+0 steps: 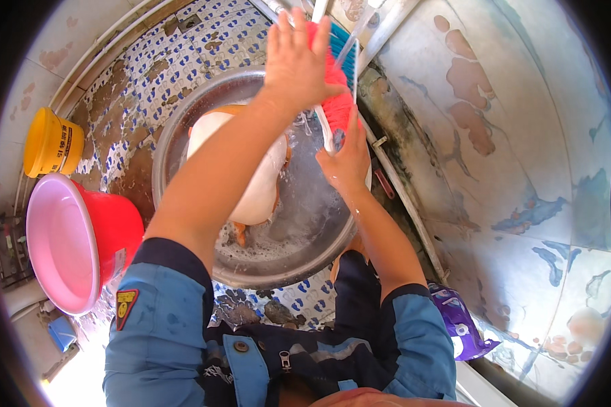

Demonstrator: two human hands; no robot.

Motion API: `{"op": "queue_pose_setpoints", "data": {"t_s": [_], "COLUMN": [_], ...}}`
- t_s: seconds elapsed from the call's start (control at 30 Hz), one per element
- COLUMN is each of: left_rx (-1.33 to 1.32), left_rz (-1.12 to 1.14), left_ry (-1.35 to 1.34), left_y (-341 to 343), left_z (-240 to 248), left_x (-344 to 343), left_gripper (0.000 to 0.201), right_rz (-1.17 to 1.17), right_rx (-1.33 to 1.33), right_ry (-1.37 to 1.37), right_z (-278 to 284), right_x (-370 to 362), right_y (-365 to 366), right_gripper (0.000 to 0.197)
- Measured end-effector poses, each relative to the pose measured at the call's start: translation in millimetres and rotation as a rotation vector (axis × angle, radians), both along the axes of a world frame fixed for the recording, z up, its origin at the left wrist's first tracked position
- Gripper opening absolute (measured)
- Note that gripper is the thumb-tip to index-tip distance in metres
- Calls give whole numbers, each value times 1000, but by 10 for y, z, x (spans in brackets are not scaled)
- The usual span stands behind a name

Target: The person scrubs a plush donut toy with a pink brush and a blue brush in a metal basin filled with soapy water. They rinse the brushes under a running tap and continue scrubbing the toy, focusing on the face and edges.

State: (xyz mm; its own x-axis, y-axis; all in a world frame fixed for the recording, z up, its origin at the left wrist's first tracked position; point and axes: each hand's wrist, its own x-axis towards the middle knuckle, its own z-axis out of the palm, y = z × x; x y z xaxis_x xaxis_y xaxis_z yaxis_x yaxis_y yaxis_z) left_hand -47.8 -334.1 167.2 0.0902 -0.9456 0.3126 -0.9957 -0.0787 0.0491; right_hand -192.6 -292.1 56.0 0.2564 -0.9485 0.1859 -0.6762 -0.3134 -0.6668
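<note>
My left hand [295, 68] is raised over the basin's far right rim, its fingers spread against a red and teal fuzzy thing with a white edge [334, 88]. My right hand [345, 159] grips the lower end of that same thing by its white edge. I cannot tell its exact kind; it looks like a brush or cloth piece. Below my arms stands a large grey metal basin [161, 169] of foamy water. A white thing with orange-brown edges [258, 197] lies in the water, partly hidden by my left forearm.
To the left are a pink-and-red plastic tub [119, 224] lying tilted and a yellow bucket [61, 142]. White pipes run along the wall at the right. A purple packet [458, 322] lies by my right elbow. The patterned floor [176, 61] is wet and stained.
</note>
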Motion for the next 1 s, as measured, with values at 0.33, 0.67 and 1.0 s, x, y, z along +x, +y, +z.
{"op": "queue_pose_setpoints", "data": {"t_s": [0.33, 0.67, 1.0], "left_rx": [243, -141, -39], "left_rz": [-69, 14, 271], "left_ry": [1942, 2381, 2213], "left_y": [186, 627, 335], "left_z": [-849, -1210, -1416], "left_x": [248, 401, 113], "left_gripper": [58, 27, 27], "right_rz": [35, -14, -3], "right_rx": [-184, -25, -86], "right_ry": [25, 21, -142], "right_z": [-38, -274, -297], "right_x": [40, -317, -409], "right_y": [-53, -98, -88], "right_gripper": [97, 41, 34]}}
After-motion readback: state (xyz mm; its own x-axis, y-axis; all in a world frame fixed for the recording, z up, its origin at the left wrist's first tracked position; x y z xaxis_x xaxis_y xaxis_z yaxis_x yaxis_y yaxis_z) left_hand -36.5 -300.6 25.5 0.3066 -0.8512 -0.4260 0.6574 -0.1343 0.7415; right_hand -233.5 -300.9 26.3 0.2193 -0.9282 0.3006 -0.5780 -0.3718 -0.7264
